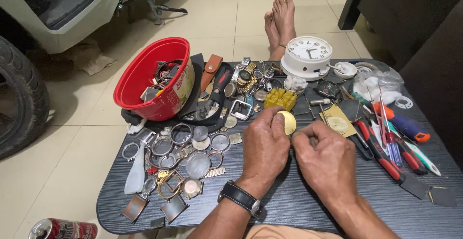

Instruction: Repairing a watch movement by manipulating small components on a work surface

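My left hand (264, 147) and my right hand (328, 159) meet over the middle of a dark low table (299, 205). The left hand's fingertips pinch a small pale yellow round disc (288, 122). My right hand is curled closed right beside it, fingers touching the disc's lower edge; what it grips is hidden. A dark strap watch sits on my left wrist (239, 198). Just beyond the hands lies a yellow block holder (279, 98) and a yellow pad with a round watch part (337, 122).
A red bucket (153, 77) of watch parts tilts at the table's back left. Several watch cases and rings (185, 154) lie left. A white clock (308, 55) stands at the back, screwdrivers and pliers (395, 145) right. Bare feet (279, 19), a tyre (21, 99) and a can (62, 229) are around.
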